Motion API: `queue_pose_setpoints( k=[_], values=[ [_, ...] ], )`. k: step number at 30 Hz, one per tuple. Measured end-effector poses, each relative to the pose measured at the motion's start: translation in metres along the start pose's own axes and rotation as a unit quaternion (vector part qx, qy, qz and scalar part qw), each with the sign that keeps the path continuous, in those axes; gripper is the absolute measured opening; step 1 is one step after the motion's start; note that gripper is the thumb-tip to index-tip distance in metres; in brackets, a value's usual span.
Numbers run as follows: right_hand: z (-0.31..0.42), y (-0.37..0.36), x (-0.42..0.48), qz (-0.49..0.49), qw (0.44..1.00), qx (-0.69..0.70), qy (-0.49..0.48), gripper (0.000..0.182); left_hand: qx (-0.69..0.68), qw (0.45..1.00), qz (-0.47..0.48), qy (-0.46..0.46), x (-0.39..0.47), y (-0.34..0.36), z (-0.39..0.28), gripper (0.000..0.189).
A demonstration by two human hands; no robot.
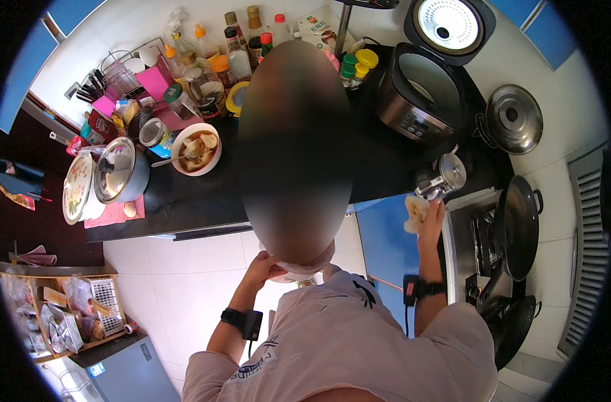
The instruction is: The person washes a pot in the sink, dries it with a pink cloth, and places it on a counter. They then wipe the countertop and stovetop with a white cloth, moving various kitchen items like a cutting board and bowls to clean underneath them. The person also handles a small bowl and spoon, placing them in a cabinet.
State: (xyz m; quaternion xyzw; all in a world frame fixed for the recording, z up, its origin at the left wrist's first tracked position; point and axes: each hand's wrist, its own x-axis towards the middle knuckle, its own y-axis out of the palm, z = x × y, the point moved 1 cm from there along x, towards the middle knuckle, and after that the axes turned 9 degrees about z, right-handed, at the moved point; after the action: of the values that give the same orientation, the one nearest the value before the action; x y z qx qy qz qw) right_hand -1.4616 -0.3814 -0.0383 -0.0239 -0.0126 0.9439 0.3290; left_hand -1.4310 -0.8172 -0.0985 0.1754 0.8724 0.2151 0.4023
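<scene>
Near the stove, my right hand [431, 223] holds a pale, crumpled cloth-like piece [416, 213], close to a small metal pot with a glass-like lid [451, 172] at the counter edge. My left hand [262, 270] is by my chest, its fingers on the rim of a pale bowl-like thing [300, 271], mostly hidden by the blurred oval. A white bowl [216, 160] of brown liquid with pale pieces and a spoon [167, 162] stands on the left of the counter. To its left are a lidded pot [137, 173], an enamel container with a floral lid [78, 188] and an egg [130, 209] on a pink cloth [114, 216].
An open rice cooker [416, 100] stands at the back right; a metal lid [514, 119] leans by the wall. Woks [519, 226] are over the stove [459, 241] at right. Bottles [238, 60] and jars line the wall. A wooden rack [74, 316] stands at lower left.
</scene>
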Motion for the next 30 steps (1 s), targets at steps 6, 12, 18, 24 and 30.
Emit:
queue_pose_setpoints(
  k=[6, 12, 18, 24, 30],
  values=[
    [0.035, 0.030, -0.050, 0.124, 0.986, 0.067, 0.085, 0.042, -0.011, 1.000, -0.017, -0.011, 0.005, 0.002, 0.001, 0.031],
    [0.020, 0.167, 0.043, 0.271, 0.960, -0.047, 0.049, 0.035, -0.017, 1.000, -0.012, -0.018, 0.012, -0.016, 0.008, 0.033],
    [-0.014, 0.264, 0.178, 0.194, 0.835, -0.436, -0.275, 0.043, 0.009, 0.995, -0.091, -0.030, -0.008, -0.005, 0.002, 0.028],
    [-0.032, 0.340, 0.127, 0.233, 0.788, -0.430, -0.374, 0.026, -0.017, 0.991, -0.134, -0.007, -0.022, 0.010, -0.004, 0.027],
    [-0.031, 0.357, 0.036, 0.495, 0.765, -0.216, -0.351, 0.035, -0.055, 0.992, -0.109, 0.008, -0.016, 0.001, 0.000, 0.023]
  ],
)
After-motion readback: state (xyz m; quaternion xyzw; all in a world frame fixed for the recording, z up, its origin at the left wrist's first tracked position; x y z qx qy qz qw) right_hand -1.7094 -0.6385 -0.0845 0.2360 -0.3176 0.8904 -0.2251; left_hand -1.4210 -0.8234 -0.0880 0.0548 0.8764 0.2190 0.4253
